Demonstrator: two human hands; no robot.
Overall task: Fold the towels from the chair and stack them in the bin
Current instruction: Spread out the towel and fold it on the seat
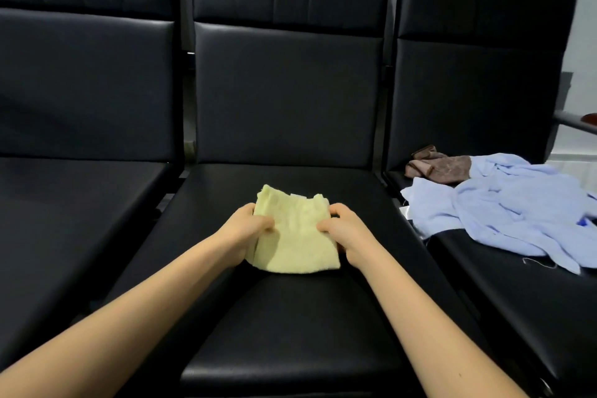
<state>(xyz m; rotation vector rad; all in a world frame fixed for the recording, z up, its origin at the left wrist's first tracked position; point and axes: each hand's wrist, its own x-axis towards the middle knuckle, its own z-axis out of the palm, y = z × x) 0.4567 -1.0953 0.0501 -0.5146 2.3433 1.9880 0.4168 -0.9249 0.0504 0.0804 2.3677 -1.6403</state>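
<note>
We saw the left hand (248, 223) and, across the one yellow towel (295, 237) half-folded on the middle chair (290, 326), the right hand (343, 233), each pinching a side edge. An uneven pull could skew the fold. Of three chairs, the right chair (478, 90) held one brown towel (444, 167) and blue cloth (504, 213), count unclear.

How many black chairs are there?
3. The left chair is at the picture's left side, the middle chair is below the yellow towel, and the right chair holds a blue cloth and a brown cloth. More may be out of view.
</note>
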